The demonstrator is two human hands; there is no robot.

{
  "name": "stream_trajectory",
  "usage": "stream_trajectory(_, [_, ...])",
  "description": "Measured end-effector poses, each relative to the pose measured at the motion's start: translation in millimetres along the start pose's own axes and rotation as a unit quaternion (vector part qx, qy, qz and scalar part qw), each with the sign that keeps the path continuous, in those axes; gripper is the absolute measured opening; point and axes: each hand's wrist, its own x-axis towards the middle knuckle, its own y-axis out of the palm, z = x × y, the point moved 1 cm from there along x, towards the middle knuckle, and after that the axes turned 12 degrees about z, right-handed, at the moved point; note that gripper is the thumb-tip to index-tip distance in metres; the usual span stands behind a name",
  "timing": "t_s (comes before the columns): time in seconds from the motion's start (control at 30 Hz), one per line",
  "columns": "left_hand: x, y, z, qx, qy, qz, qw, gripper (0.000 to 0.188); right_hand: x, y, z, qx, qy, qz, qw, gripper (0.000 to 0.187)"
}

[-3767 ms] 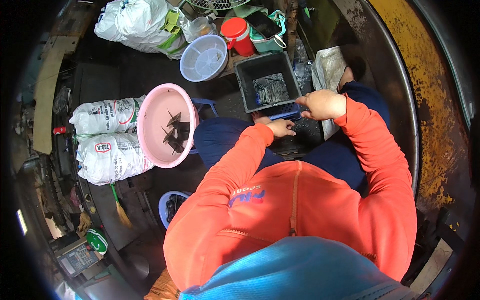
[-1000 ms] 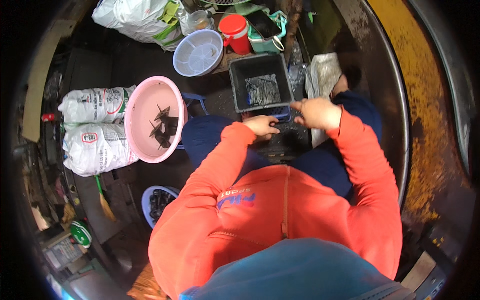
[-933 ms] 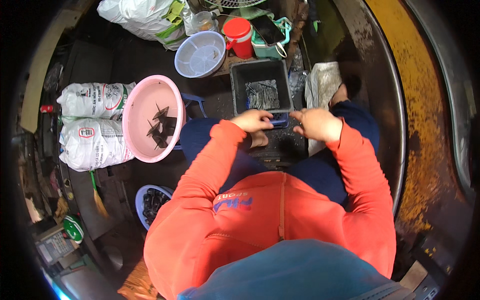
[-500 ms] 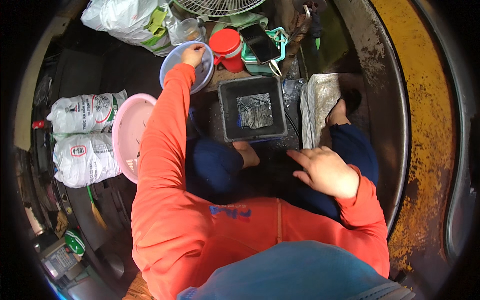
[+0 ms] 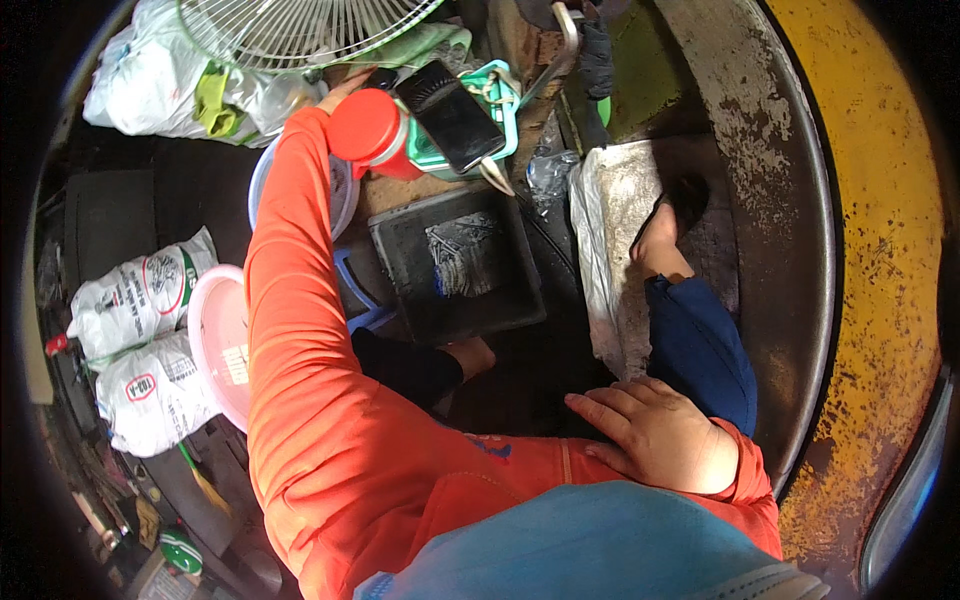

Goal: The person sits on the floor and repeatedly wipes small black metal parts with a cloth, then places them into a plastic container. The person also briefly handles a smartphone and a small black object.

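Note:
My left arm stretches far forward, past a blue-violet basin [image 5: 343,195] that the sleeve partly covers. My left hand [image 5: 340,92] is beneath the rim of the fan, close behind a red lidded mug [image 5: 368,128]. Its fingers are mostly hidden there, and a small dark object [image 5: 381,80] lies by them; whether they hold it is unclear. Right of the mug, a black phone [image 5: 450,115] lies on a teal basket [image 5: 508,130]. My right hand [image 5: 660,430] rests palm down near my lap, fingers stretched out and holding nothing.
Before me stands a black square tub [image 5: 390,265] with thin dark pieces inside. A pink basin [image 5: 205,345] and white printed sacks [image 5: 155,390] are at the left. A fan [image 5: 300,30] and plastic bags [image 5: 150,85] stand at the far side; a rusty yellow metal edge [image 5: 860,300] curves along the right.
My left hand has moved from over the blue-violet basin farther forward, behind the red mug. My right hand has lowered toward my lap. The view has shifted and turned.

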Motion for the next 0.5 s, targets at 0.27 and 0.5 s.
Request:
stream_trajectory(0.27, [20,6,-2,0.02,0.02,0.004,1.0,0.051,4,-3,-9,0.033,0.032,0.006,0.999,0.046])
stream_trajectory(0.5, [17,24,9,0.042,0.072,-0.129,0.988,0.049,6,-3,-6,0.025,0.032,0.013,0.999,0.047])
